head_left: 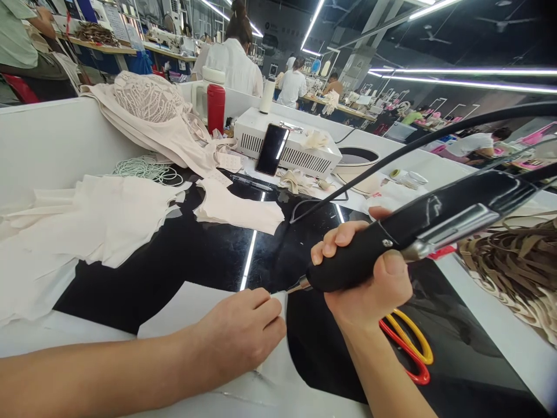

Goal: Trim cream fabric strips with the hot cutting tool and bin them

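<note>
My right hand (361, 278) is wrapped round a black corded hand tool (418, 223) with a metal lever on its side. Its narrow metal tip (298, 285) points left and down, right at the fingers of my left hand (248, 331). Those fingers are pinched on the edge of a white piece of thin material (279, 299); most of the grip is hidden from view. Beneath the left hand lies a white sheet (187, 305) over the glossy black work surface (217, 255). Scissors with red and yellow handles (411, 342) lie beside my right wrist, blades hidden.
Cream cut pieces (96, 215) are heaped at left, with another cream piece (239, 206) further in. Behind stand a phone (272, 150), a white vented box (296, 142) and a red bottle (216, 109). Brown straps (513, 255) lie at right. The tool's cable (391, 148) arches overhead. People sit beyond.
</note>
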Demonstrator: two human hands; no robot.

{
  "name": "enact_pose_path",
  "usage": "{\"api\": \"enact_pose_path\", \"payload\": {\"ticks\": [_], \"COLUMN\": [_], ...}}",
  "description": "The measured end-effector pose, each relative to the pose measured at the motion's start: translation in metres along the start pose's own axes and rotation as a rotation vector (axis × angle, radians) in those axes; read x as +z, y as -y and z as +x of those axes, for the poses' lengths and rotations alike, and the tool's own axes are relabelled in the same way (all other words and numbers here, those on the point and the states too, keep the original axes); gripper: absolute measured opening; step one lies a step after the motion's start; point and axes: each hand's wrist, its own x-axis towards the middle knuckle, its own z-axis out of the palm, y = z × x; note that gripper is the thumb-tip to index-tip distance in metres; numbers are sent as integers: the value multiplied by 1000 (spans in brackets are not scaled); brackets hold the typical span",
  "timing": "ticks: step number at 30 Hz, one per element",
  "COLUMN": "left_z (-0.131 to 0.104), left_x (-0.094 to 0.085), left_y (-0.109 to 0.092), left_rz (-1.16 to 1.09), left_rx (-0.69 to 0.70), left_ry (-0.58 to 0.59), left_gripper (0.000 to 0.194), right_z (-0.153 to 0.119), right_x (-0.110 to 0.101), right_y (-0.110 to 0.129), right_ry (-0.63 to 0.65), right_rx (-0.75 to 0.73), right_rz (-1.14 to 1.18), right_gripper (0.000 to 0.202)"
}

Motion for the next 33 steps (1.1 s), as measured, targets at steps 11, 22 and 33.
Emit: {"api": "enact_pose_path", "payload": {"ticks": [11, 22, 33], "left_z": [-2, 0, 0], "left_x": [-1, 1, 3], "left_y": [-5, -3, -1], "left_rz": [30, 21, 11], "left_rx": [-25, -14, 23], "left_ry": [-99, -65, 2], "left_gripper": [25, 26, 29], "right_z": [-2, -1, 1], "right_x": [0, 2, 0], "right_y": [-1, 1, 3], "right_ry": [26, 16, 12], "right_rx": [-38, -45, -48], "right_rz": [-36, -51, -95], "right_gripper": [39, 37, 39]}}
